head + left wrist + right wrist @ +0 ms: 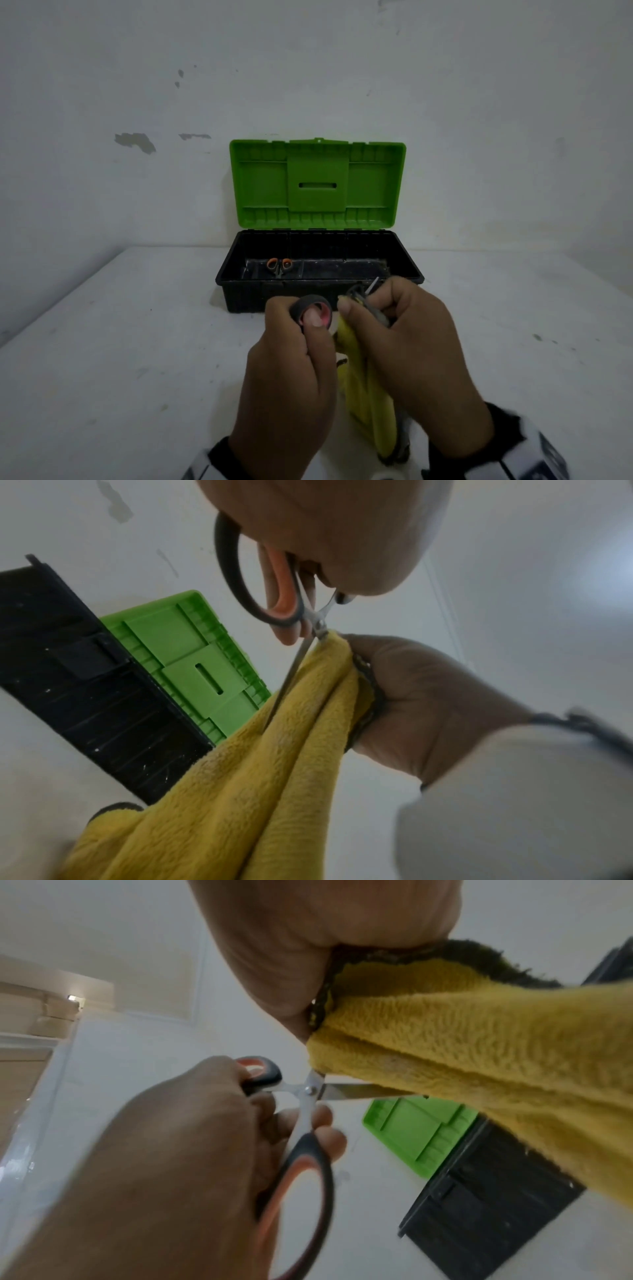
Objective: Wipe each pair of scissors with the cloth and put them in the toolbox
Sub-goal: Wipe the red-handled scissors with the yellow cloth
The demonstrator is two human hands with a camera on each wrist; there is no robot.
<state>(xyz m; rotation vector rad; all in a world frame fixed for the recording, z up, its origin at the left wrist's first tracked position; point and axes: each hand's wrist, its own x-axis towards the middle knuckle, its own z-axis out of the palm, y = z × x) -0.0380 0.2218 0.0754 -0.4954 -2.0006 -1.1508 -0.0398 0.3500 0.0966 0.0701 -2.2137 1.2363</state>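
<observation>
Inside the right hand's [414,346] cloth [479,1031] grip lie scissor blades [349,1091].

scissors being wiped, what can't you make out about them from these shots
- Blade tips: the yellow cloth covers them in both wrist views.
- Scissors in the head view: mostly hidden behind the left hand and right hand.
- Second pair in the toolbox: too small and dark to judge clean or dirty.

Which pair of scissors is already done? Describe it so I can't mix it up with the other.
Find the toolbox with the raised green lid against the wall. On its black floor, left end, lie small orange-handled scissors. Nobody touches them; the other pair is in the left hand.
</observation>
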